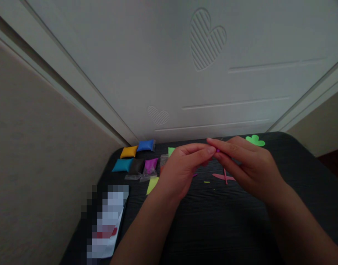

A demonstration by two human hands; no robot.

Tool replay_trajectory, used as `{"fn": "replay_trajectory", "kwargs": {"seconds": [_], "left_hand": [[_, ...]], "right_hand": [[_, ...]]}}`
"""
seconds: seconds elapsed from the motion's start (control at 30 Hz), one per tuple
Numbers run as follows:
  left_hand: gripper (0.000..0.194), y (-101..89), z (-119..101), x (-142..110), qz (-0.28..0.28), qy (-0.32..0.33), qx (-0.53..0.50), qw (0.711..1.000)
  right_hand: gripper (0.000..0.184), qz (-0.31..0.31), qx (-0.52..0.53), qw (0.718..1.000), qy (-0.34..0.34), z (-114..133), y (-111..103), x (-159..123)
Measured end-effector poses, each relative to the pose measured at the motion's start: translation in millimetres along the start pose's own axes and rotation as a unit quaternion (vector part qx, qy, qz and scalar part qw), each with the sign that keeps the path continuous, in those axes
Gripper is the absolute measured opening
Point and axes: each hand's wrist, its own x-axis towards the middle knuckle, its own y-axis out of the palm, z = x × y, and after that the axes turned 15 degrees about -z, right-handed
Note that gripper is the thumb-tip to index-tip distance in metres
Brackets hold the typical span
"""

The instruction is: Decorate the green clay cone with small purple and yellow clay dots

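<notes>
My left hand (182,165) and my right hand (247,162) meet at the fingertips above the dark table. A tiny purple piece of modelling clay (218,150) shows between the right thumb and fingers, with the left thumb and fingers closed against it. Much of the piece is hidden. Beneath the hands lie a pink modelling knife (221,177) and a thin pink stick tool (225,176), crossing each other. A thin yellow strip (207,182) rests nearby, and part of a purple piece (195,175) peeks out beside my left hand.
At the left of the table (207,221) are clay packets: yellow (129,151), blue (146,145), teal (122,165), black (136,166) and purple (150,165). A phone (109,221) lies front left. A green flower-shaped piece (255,140) sits back right, before a white panel (169,73).
</notes>
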Motion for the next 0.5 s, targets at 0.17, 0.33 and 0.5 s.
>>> {"fn": "replay_trajectory", "kwargs": {"seconds": [0.17, 0.33, 0.5], "left_hand": [[0.007, -0.2, -1.1, 1.6, 0.007, -0.041, -0.036, 0.998], [0.009, 0.2, 1.0, 2.0, 0.011, -0.043, -0.034, 0.998], [0.01, -0.1, 2.2, 2.4, -0.002, -0.026, -0.031, 0.999]], "right_hand": [[0.035, 0.001, 0.004, 1.0, 0.006, 1.8, -1.3, 0.4], [0.029, -0.035, 0.003, 0.999, 0.039, 3.1, -1.6, 0.7], [0.023, -0.042, 0.026, 0.998, 0.045, 4.4, -1.5, 1.4]]}}
